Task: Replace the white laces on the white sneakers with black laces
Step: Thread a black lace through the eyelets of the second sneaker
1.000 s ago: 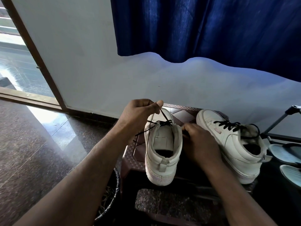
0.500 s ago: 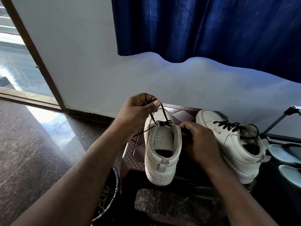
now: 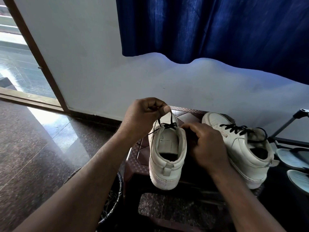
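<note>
Two grips tend the near sneaker (image 3: 165, 180) on the stool (image 3: 138, 156): left grip (image 3: 143, 114) pinches the limp, light black lace (image 3: 169, 126) above it; right grip (image 3: 207, 146) curls beside its collar, hold unclear. Probably best pinched near the tip.

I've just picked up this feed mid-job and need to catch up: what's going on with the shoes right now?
A person is lacing the near sneaker, which stands on a brown stool. The left hand pinches the black lace and holds it up taut over the shoe's front. The right hand sits curled against the shoe's right side; what it grips is hidden. The second sneaker, to the right, is already laced in black.
</note>
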